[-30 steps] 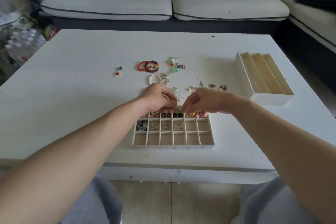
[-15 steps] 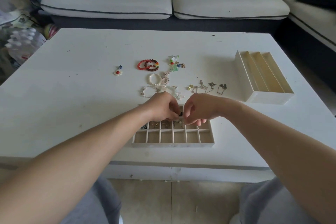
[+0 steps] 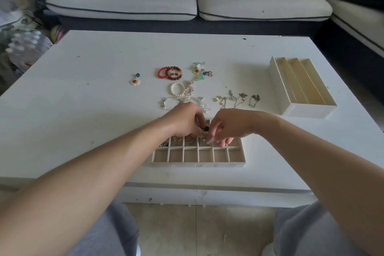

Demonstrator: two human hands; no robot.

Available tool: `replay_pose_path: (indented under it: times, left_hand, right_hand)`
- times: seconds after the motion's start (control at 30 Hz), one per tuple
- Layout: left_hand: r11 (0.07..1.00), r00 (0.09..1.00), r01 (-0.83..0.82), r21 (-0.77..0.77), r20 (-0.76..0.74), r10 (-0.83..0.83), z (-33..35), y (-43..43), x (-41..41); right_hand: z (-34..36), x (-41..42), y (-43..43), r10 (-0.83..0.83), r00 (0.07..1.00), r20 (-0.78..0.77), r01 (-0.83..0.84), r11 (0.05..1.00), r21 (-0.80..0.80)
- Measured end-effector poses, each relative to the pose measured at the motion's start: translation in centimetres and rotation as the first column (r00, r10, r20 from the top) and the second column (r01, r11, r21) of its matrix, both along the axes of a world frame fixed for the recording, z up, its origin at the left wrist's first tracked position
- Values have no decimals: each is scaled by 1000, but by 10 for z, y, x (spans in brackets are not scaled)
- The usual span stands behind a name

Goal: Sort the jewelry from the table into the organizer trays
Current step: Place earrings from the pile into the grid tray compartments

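Left hand (image 3: 185, 122) has its grip closed on a small dark piece (image 3: 206, 128), fingertips pinching it just above the far rows of the grid tray (image 3: 197, 164) at lower centre of the frame. The right hand (image 3: 230, 129) crowds in just beside it, fingers curled down toward the same compartments; whether its grip is clamped on anything I cannot tell, since the fingertips hide it. Small gold-toned pieces (image 3: 176, 140) already lie in compartments under the left wrist. The likely risk is the size of the piece: with two hands working in one tight spot, a nudge could flick it into the wrong compartment or off the tabletop (image 3: 83, 110) altogether. Just beyond the knuckles lie thin chains (image 3: 239, 98) and a pearl bracelet (image 3: 176, 89), near enough that a lifting wrist could snag and drag them. Farther up are red bead bracelets (image 3: 169, 72), a flower pendant (image 3: 135, 81) to their left, and, at right, the long-slot tray (image 3: 301, 110), apart from everything. A pale sofa (image 3: 124, 4) fills the top of the frame.
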State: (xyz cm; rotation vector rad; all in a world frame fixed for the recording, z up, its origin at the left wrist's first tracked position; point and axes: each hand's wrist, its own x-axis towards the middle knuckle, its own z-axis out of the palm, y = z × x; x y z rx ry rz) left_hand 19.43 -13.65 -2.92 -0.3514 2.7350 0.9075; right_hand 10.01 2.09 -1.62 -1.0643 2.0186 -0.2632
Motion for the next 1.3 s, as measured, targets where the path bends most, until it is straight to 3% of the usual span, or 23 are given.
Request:
replay_pose_path:
  times: [0.13,0.57,1.3]
  left_hand:
    - [1000,1000,6,-8,-5,-6,-1,-1,0]
    - [988,994,105,-116,-6,-107,-2,4,1]
    - [988,999,7,-155,35,-2,4,2,2]
  right_hand:
    - [-4,3,-1,-41,999,10,42,998,-41]
    - [-15,7,-7,-10,986,-167,-1,998,-66]
    - [-13,19,-9,17,957,-290,-40,996,-76]
